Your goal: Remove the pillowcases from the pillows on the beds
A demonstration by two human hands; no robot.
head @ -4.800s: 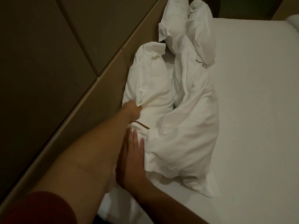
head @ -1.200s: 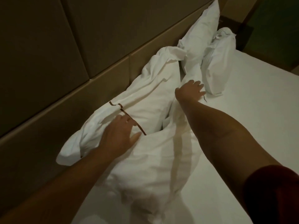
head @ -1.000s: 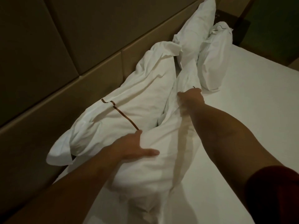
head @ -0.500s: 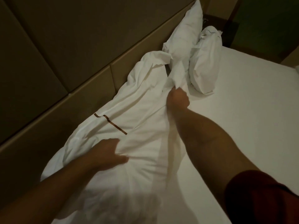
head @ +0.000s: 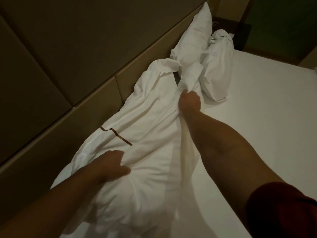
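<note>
A white pillowcase, edged with a thin brown stripe, lies rumpled along the foot of a padded headboard, the pillow inside it a soft bulge under the person's left hand. That hand is closed, fingers and thumb pinching a fold of cloth just this side of the stripe. Farther off, the right hand is a tight fist around a twisted bunch of the same white fabric, drawn taut toward the arm. Cloth like this looks light, limp and a little slick: it should slide freely once the open end is found, while the filling will likely sag and drag. The surer hold would be the hem near the stripe, with the other hand pinning the pillow through the cloth. Beyond the right fist two more pillows lean together at the bed's far corner.
</note>
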